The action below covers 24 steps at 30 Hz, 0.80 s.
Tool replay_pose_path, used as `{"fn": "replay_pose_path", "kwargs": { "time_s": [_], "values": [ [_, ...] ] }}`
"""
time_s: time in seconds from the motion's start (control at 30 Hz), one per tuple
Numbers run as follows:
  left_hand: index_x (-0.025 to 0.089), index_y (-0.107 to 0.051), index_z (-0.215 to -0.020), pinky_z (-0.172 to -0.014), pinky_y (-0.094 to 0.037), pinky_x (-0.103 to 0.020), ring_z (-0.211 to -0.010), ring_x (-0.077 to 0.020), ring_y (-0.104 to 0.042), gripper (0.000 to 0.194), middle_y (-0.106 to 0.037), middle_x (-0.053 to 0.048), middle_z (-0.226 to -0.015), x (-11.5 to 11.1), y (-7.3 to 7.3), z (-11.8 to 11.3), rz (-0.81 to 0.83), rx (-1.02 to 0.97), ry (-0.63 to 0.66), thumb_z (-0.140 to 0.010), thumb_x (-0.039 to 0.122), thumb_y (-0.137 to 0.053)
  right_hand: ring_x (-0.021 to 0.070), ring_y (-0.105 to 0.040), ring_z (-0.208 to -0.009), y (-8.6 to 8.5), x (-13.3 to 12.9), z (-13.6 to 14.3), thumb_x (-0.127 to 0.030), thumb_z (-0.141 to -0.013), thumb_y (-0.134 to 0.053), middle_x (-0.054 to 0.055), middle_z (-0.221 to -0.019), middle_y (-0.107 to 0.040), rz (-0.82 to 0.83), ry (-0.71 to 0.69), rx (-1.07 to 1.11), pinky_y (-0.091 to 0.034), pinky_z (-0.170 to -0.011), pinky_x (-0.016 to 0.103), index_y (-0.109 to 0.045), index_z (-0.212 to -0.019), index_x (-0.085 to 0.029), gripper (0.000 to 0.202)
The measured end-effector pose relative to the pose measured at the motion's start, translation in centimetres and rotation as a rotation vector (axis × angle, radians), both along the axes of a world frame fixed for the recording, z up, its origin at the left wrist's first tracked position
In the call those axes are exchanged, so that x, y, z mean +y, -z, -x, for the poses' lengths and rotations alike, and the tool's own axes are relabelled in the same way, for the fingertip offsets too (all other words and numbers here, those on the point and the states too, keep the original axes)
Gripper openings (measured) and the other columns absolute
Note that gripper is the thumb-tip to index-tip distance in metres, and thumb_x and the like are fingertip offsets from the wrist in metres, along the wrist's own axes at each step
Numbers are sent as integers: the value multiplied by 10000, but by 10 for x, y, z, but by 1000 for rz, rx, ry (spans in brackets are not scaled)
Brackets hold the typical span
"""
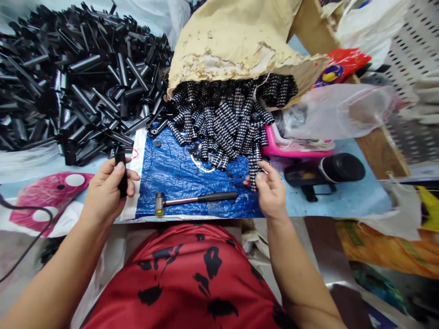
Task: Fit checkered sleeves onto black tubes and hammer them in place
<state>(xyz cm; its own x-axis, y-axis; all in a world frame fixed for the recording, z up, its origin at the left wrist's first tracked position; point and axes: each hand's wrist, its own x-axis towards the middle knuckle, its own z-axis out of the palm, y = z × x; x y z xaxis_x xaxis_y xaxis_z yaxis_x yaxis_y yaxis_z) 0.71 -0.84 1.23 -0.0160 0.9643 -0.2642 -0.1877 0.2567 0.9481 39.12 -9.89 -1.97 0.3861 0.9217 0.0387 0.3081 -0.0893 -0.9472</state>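
Note:
My left hand point(109, 185) pinches a black plastic piece point(121, 176) upright between thumb and fingers, at the left edge of the blue sheet point(174, 171). My right hand point(270, 189) has its fingers around a black cylinder with rows of white squares point(253, 171), at the front of a pile of similar patterned cylinders point(222, 121). That pile spills from the mouth of a torn tan sack point(236, 36). Between my hands a small hammer point(200, 198) lies on the sheet, its black grip to the right and its head to the left.
A large heap of black plastic pieces point(82, 87) fills the back left. A pink basket point(295, 151) and a black cylindrical device point(325, 171) are on the right. A pink bag point(48, 201) lies at the left, near a black cable point(44, 208). Wooden boards point(380, 148) edge the right side.

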Motion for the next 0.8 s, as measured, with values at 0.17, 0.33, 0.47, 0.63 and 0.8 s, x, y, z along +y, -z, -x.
{"fn": "replay_pose_path", "kwargs": {
  "time_s": [0.17, 0.33, 0.47, 0.63, 0.8],
  "values": [
    [155, -572, -998, -435, -370, -196, -425, -88, -516, 384, -701, -11, -751, -10, -2, -29, 9, -65, 132, -836, 420, -798, 127, -598, -641, -12, 16, 51, -745, -926, -570, 14, -822, -622, 88, -153, 636, -509, -593, 275, -635, -1102, -210, 567],
    [155, -553, -956, -427, -360, -194, -412, -67, -473, 418, -674, 6, -726, -29, 3, -51, 51, -47, 283, -876, 519, -744, 79, -524, -546, -24, 37, 94, -716, -903, -654, -3, -732, -590, 102, -317, 733, -426, -517, 218, -658, -974, -176, 544],
    [150, -551, -869, -445, -340, -198, -444, -60, -470, 412, -639, 2, -713, -38, 4, -60, 9, 34, 318, -928, 537, -677, 58, -361, -408, -26, 41, 122, -762, -906, -608, -61, -594, -475, 117, -338, 869, -281, -404, 195, -655, -1052, -197, 585],
    [146, -657, -918, -597, -429, -225, -634, -97, -546, 340, -640, -12, -777, -44, 3, -77, -251, 245, 289, -895, 471, -752, 91, -516, -521, -29, 44, 156, -750, -882, -642, -25, -670, -577, 91, -209, 954, -459, -499, 229, -686, -999, -205, 559],
    [146, -721, -998, -656, -433, -232, -693, -107, -550, 232, -669, -15, -807, -43, 5, -86, -424, 328, 289, -883, 345, -754, 223, -662, -1211, -19, 46, 166, -630, -994, -552, 92, -1225, -715, -35, -236, 691, -501, -1136, 425, -730, -1099, -207, 471]
  ]
}}
